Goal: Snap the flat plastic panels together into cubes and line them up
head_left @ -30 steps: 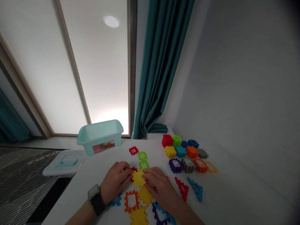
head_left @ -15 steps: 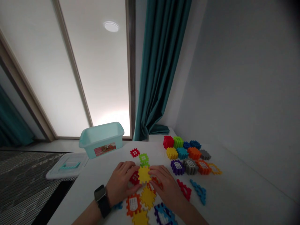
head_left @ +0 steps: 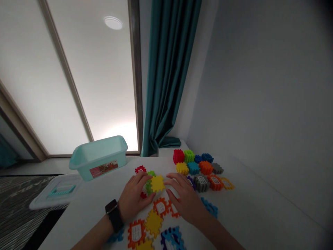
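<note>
The left grip (head_left: 134, 196) is narrow, its fingers curled around a joined cluster of yellow, green and red interlocking plastic blocks (head_left: 158, 183), apparently cupped to keep the pieces together on the white tabletop (head_left: 247, 201). The right grip (head_left: 183, 198) is open and palm down, its fingertips just beside the yellow block, with the forearm angling in from the right. Loose flat pieces (head_left: 153, 224) lie below and between both grips, a sorted group of blocks (head_left: 194, 168) sits beyond the right grip, and a mint plastic bin (head_left: 97, 163) stands beyond the left.

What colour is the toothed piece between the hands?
Yellow: the toothed plastic piece, clearest in the head view.
</note>
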A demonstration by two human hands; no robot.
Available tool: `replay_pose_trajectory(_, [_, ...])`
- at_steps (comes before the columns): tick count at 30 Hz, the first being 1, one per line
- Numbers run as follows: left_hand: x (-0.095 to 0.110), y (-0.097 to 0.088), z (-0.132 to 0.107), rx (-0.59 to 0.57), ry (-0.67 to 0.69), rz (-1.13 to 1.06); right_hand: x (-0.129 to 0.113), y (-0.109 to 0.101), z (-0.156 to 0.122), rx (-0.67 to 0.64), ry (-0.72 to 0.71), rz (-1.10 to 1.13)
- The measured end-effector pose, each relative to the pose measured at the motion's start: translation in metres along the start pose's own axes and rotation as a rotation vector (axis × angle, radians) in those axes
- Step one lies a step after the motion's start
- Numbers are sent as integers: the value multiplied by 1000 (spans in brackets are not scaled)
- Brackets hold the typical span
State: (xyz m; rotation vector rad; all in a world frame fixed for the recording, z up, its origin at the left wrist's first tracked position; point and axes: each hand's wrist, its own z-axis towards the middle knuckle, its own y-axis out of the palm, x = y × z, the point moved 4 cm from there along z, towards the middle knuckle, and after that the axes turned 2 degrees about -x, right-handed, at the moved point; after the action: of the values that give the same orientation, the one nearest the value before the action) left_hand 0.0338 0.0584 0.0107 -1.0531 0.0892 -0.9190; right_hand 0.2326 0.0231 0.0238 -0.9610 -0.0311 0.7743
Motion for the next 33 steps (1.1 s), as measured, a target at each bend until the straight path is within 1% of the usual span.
replay_pose_trajectory(3, [7, 12, 14, -10, 16, -17, 23, -12, -2, 35, 20, -36])
replay_pose_trajectory(6, [13, 28, 30, -46, 22, -41, 51, -26, -8, 111, 73, -72])
replay_pose_trajectory(9, [18, 45, 49, -71, -6, -60, 73, -42, -16, 251, 128, -108])
replay_pose_trajectory(12, [19, 62, 70, -83, -32, -81, 86, -54, -24, 368, 172, -120])
replay_pose_trajectory(14, [20, 75, 84, -101, -35, -104, 90, -57, -28, 380, 177, -113])
replay_pose_trajectory(17, [21, 94, 101, -129, -28, -133, 93, -56, -33, 362, 181, -100])
replay_pose_trajectory(21, [20, 112, 114, -128, -51, -146, 95, -55, -37, 345, 204, -79])
replay_pose_trajectory(25, [17, 122, 117, -121, -66, -166, 96, -58, -38, 353, 206, -77])
replay_pose_trajectory(33, [15, 134, 115, -115, -55, -242, 95, -59, -37, 350, 208, -82])
